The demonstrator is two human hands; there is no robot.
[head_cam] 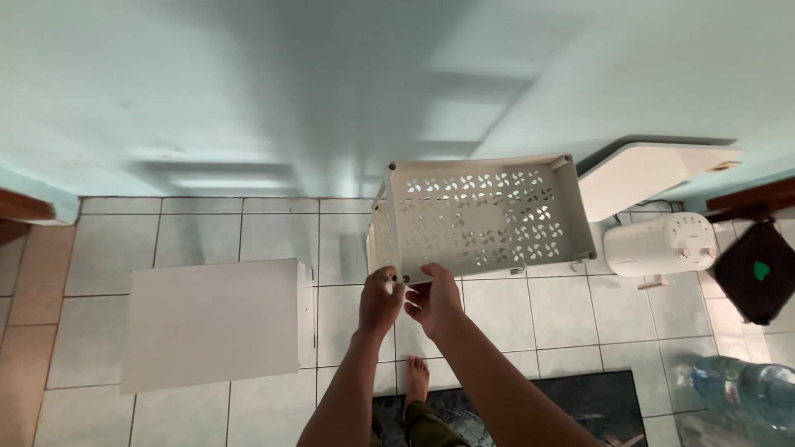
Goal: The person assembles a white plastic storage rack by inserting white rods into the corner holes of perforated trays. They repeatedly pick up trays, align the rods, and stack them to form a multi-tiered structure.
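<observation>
A white plastic basket-like crate (484,217) with perforated pinwheel-pattern holes is lifted off the floor, its bottom tilted toward me. My left hand (379,300) grips its near lower corner. My right hand (434,300) holds the same near edge right beside it, fingers curled on the rim. Both forearms reach up from the bottom of the head view. My bare foot (416,379) stands on a tile below.
A white rectangular box (214,323) sits on the tiled floor at left. A white round appliance (659,243) and a white slanted board (642,175) stand at right, with a black pad (755,271), a water jug (739,389) and a dark mat (571,410).
</observation>
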